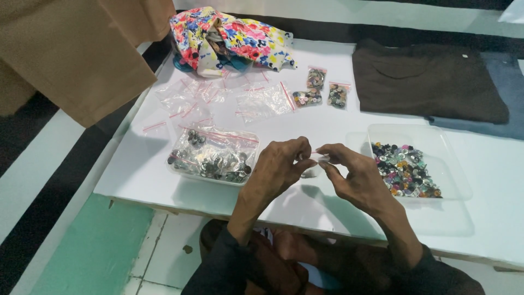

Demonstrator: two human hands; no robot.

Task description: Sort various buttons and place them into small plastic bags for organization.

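Pinching a small clear plastic zip bag (pixel 312 158) between them, the left hand (pixel 279 169) and right hand (pixel 356 176) hover above the white table (pixel 327 128), just left of the clear plastic tray of mixed coloured buttons (pixel 406 169); both hands grasp the bag's mouth. Judging by this, the bag is being opened or sealed; its contents are too small to make out, and a second tray of filled bags (pixel 214 155) lies further left.

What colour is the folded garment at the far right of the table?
Dark brown folded garment, lying partly over a blue-grey one; the head view shows it.
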